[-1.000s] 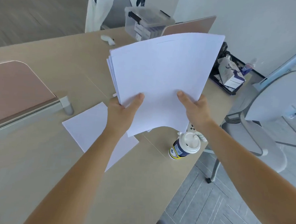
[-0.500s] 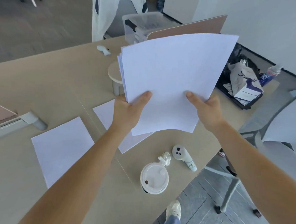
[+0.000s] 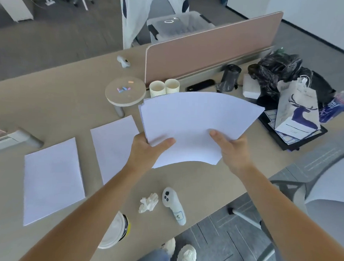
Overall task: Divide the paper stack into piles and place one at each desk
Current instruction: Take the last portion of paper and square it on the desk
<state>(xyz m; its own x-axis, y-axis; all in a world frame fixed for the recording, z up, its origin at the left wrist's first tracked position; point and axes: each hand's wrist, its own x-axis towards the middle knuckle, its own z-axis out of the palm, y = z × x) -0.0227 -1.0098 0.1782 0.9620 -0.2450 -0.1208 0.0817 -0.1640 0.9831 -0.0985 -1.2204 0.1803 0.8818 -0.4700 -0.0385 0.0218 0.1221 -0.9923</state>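
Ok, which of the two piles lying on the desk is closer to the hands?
The right pile, in front of the round stand, right beside the left hand holding the stack. The left pile lies apart, further left.

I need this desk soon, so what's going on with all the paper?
A person holds a paper stack above the desk, left hand and right hand each gripping its near edge, thumbs on top. A first pile lies flat on the desk at the left, a second pile beside it. The rest is not yet dealt out.
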